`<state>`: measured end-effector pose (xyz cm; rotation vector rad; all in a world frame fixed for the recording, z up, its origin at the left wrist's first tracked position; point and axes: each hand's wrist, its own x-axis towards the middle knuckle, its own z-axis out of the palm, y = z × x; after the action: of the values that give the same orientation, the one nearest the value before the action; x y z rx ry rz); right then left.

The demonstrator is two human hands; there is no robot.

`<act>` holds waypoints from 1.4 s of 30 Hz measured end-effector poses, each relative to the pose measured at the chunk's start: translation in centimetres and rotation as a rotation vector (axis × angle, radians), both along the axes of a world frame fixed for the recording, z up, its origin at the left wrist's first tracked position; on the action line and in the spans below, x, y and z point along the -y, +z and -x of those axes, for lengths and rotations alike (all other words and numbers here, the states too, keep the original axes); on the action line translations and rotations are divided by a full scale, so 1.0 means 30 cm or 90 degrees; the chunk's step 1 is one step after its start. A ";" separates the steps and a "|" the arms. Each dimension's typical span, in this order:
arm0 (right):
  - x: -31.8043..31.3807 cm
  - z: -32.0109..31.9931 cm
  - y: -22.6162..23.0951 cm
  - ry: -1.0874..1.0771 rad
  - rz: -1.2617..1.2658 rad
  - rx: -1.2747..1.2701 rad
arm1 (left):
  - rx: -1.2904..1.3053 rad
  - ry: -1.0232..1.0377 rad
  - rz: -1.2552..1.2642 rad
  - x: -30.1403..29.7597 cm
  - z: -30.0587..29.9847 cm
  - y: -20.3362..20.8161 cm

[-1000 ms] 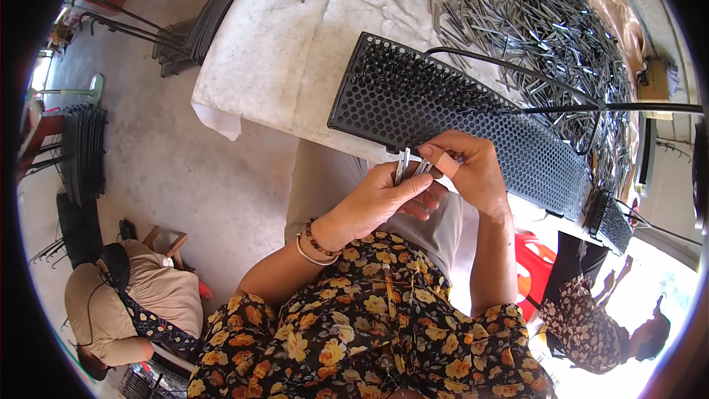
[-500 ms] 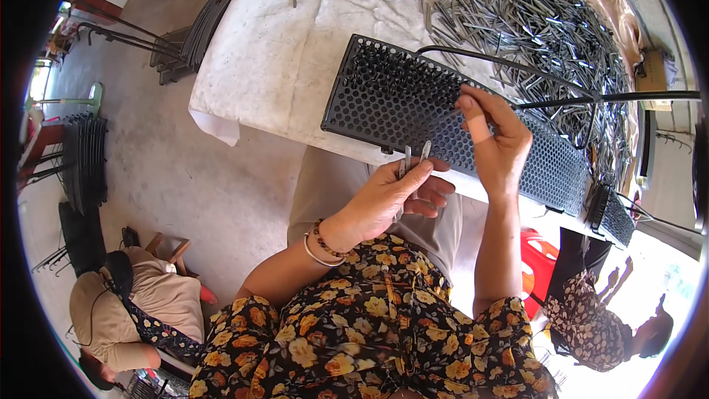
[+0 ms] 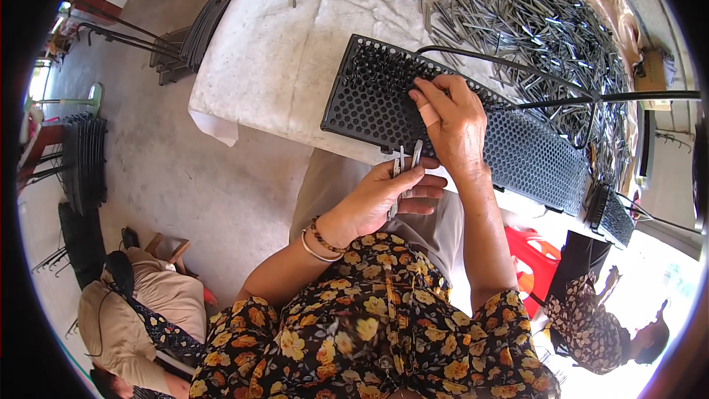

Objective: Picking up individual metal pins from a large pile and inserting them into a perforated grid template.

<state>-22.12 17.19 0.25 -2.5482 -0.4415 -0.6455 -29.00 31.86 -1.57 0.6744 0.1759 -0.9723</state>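
Observation:
My left hand [image 3: 373, 203] is closed around a few thin metal strips [image 3: 417, 152], their tips pointing up past the thumb just in front of the panel's near edge. A long black panel [image 3: 528, 159] full of round holes lies along the table's near edge. Many small black pieces [image 3: 377, 63] stand up from its far left part. Over the panel, my right hand [image 3: 456, 125] pinches thumb and fingers together at the edge of these pieces; what is between the fingertips is too small to make out. A light bandage wraps one of its digits.
A big heap of metal strips [image 3: 550, 33] covers the far right of the cloth-covered table [image 3: 266, 66]. A black cable [image 3: 642, 96] crosses from the right over the panel. Stacked black parts [image 3: 201, 33] stand at the left. Other people sit at lower left and lower right.
My right hand has moved left and down onto the panel, beside the standing pieces. The left hand has shifted slightly left, still holding the strips.

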 end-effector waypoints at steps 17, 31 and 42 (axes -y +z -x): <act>0.086 0.164 0.072 -0.059 -0.288 -0.220 | 0.016 0.023 -0.044 0.020 0.020 -0.009; 0.068 0.089 0.069 -0.126 -0.455 -0.231 | 0.029 0.003 -0.013 0.031 -0.011 0.030; 0.011 0.021 0.039 -0.065 -0.241 -0.095 | -0.027 0.025 -0.003 0.015 0.013 -0.021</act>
<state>-22.75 16.87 1.41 -2.2465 -0.1233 -0.5135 -29.38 31.42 -2.20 0.6526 0.2282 -0.9491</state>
